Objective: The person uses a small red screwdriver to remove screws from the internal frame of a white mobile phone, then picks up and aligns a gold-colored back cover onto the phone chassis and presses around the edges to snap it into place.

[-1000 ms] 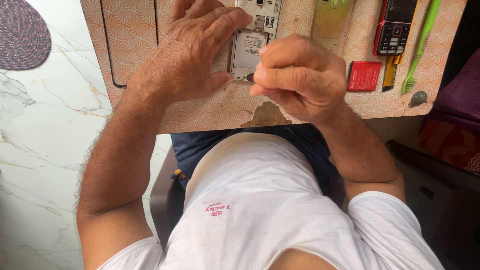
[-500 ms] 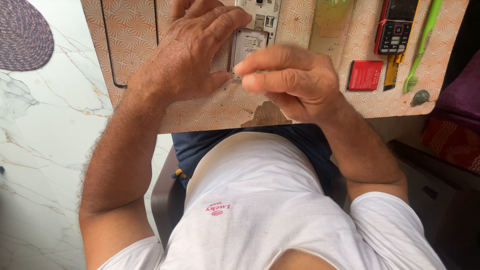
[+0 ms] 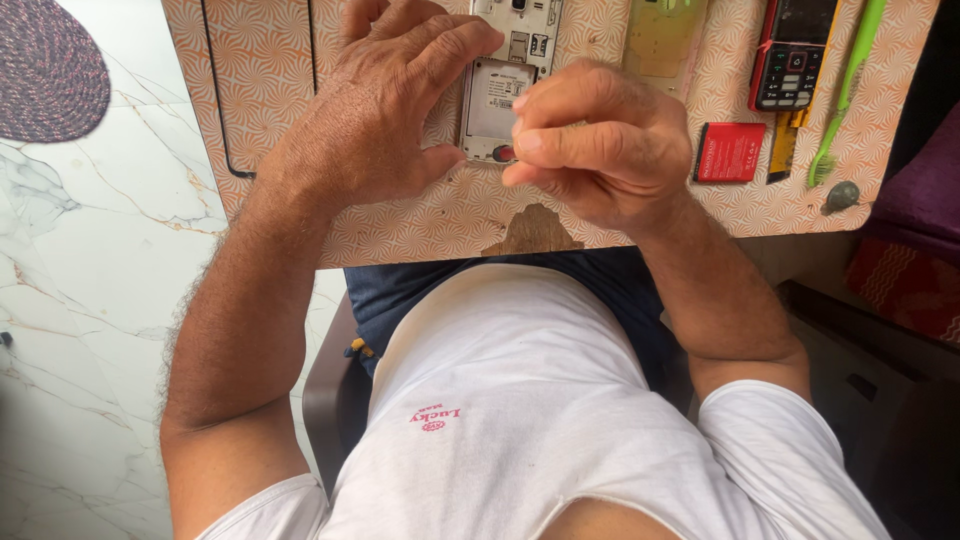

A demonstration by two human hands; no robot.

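Pressing down from the left side, the left hand (image 3: 385,110) steadies an opened phone (image 3: 505,85) that lies back-up on the patterned orange counter (image 3: 280,90), its rear cover off and a pale battery showing in the bay. The fingers of that hand spread flat over the phone's upper left edge while the thumb lies along its lower left corner, so its grip is a loose hold on the phone. The right hand (image 3: 600,150) hovers just beside the phone's lower right corner, thumb and forefinger pinched narrow together; whether anything small sits between them I cannot tell. To the right lie a translucent yellow cover (image 3: 660,45), a red battery (image 3: 730,152), a black keypad phone (image 3: 790,55), a green tool (image 3: 845,95) and a small grey stone (image 3: 842,196). A woven purple mat (image 3: 45,70) lies on the marble floor (image 3: 90,260).
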